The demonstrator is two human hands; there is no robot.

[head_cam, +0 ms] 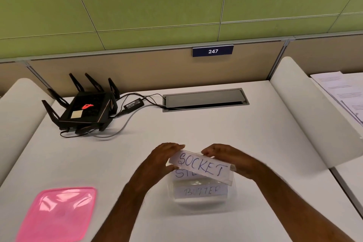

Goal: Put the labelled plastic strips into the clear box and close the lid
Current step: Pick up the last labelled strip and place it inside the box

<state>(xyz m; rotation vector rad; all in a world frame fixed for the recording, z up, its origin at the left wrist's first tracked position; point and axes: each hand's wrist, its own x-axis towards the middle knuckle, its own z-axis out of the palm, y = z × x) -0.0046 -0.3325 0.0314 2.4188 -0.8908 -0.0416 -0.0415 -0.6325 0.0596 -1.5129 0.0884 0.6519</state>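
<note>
Now, by line:

Left hand (167,156): fingers closed on the left end of the strip marked SOCKET, thumb under its near edge, other fingers over the far edge.

Right hand (225,158): gripping the same strip from the right, fingertips curled over the top edge near its middle, palm behind the right end.

SOCKET strip (200,165): clear plastic with a white paper label in blue handwriting; held by both hands over the open top of the box, tilted so its right end sits lower, at the box's right rim. Whether it touches the rim I cannot tell.

Clear box (204,205): stands open on the desk in front of the person, near the front edge, under both hands.

Strips already inside: one reading BUTTER (201,191) shows through the near wall; another behind and above it (181,173) begins with "ST", the rest hidden by the SOCKET strip.

Pink lid (57,213): lies flat on the desk, well apart from the box, to its left by the left forearm.

Desk (196,127): white, with curved white side dividers.

Router (86,108): black, with upright antennas and a red glowing mark, at the far left; its cables run to a grey cable hatch (205,99).

Number plate (213,51): blue, reads 247, on the back partition.

Papers (341,92): printed sheets on the next desk, right.
</note>
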